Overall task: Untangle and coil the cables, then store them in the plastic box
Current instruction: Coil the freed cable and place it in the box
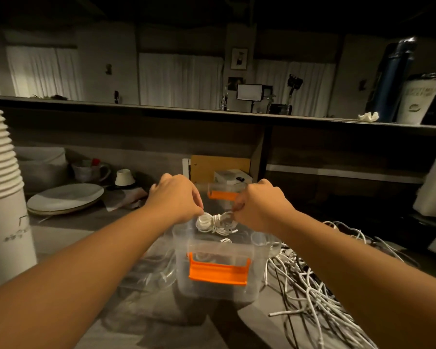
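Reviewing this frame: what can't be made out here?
Head view throughout:
- Left hand and right hand pinch the coiled white cable; the backs of the hands hide the exact grip.
- Clear plastic box: contents below the coil are murky through its walls.
- Tangled white cables: cut off by the bottom edge, so uncountable.

Plastic box [213, 289] open at top. Left hand [176, 197] and right hand [259, 205] pinch a coiled cable [215, 222] over its far half; near half free from above. Right: loose cables [312, 288] tangled across the surface [63, 238]. Left: clear plastic piece [149, 270] flat beside the box, bare strip beyond, then tall cup stack [3, 197]. Plates [64, 199] far left. Shelf [161, 109] overhangs far side.
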Available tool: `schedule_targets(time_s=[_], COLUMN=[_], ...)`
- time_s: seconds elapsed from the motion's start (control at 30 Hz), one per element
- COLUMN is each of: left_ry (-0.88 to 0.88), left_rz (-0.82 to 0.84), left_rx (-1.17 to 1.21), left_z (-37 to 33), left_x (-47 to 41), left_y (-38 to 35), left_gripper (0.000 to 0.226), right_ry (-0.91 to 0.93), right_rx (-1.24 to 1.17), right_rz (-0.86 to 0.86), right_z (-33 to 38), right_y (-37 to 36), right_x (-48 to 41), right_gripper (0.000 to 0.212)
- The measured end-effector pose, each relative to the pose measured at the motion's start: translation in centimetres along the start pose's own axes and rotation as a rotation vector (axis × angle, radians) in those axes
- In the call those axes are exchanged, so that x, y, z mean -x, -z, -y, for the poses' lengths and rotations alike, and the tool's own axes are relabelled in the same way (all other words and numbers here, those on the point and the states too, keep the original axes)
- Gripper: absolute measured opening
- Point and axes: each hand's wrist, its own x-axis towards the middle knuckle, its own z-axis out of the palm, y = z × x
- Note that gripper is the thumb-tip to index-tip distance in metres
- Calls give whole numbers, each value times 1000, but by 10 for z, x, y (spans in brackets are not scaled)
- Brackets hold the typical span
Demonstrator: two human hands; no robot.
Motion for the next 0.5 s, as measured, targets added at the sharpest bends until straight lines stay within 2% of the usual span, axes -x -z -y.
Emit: schedule_targets(time_s=[0.13, 0.5], left_ry=[-24, -122], left_rz=[-8, -7], left_rx=[-19, 1], left_z=[-2, -45], left_x=[-3, 7], left_y=[-3, 4], left_gripper=[9, 10], right_ry=[1, 1], right_rx=[13, -181], right_rz=[4, -155], right_z=[-3, -18], right_y=[-2, 20], right_x=[0, 4], right_gripper=[19, 22])
